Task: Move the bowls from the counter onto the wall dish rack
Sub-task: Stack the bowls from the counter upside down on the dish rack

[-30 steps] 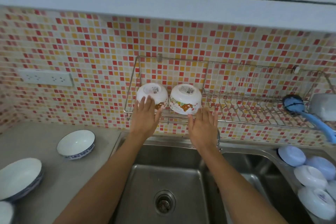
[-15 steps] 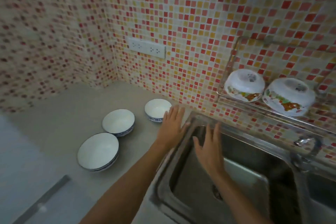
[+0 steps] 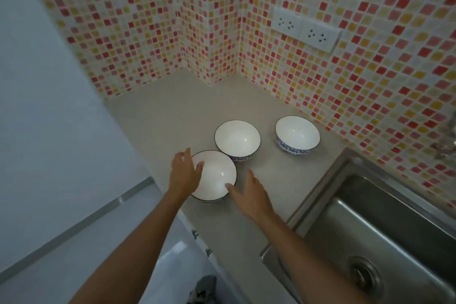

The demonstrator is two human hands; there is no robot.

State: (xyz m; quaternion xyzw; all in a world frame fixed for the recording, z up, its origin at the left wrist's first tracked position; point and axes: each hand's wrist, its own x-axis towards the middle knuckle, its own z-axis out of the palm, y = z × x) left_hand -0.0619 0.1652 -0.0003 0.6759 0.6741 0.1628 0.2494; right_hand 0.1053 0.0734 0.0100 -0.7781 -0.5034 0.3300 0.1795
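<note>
Three white bowls with blue-patterned outsides stand upright on the grey counter (image 3: pixel 172 116). The nearest bowl (image 3: pixel 217 176) sits between my two hands. My left hand (image 3: pixel 183 173) is spread over its left rim, fingers apart, touching or just above the edge. My right hand (image 3: pixel 249 192) lies open at the bowl's right side, its fingertip at the rim. The middle bowl (image 3: pixel 237 139) touches the nearest one from behind. The third bowl (image 3: pixel 297 134) stands apart near the tiled wall. The wall dish rack is out of view.
A steel sink (image 3: pixel 385 237) lies at the right, its drain (image 3: pixel 365 276) near the lower right. A double wall socket (image 3: pixel 306 29) sits above the counter on the mosaic tiles. The counter's front edge runs diagonally at the left, floor below.
The view has swung left and down from the rack to the counter. Both hands moved from the sink's edge to either side of the nearest bowl.
</note>
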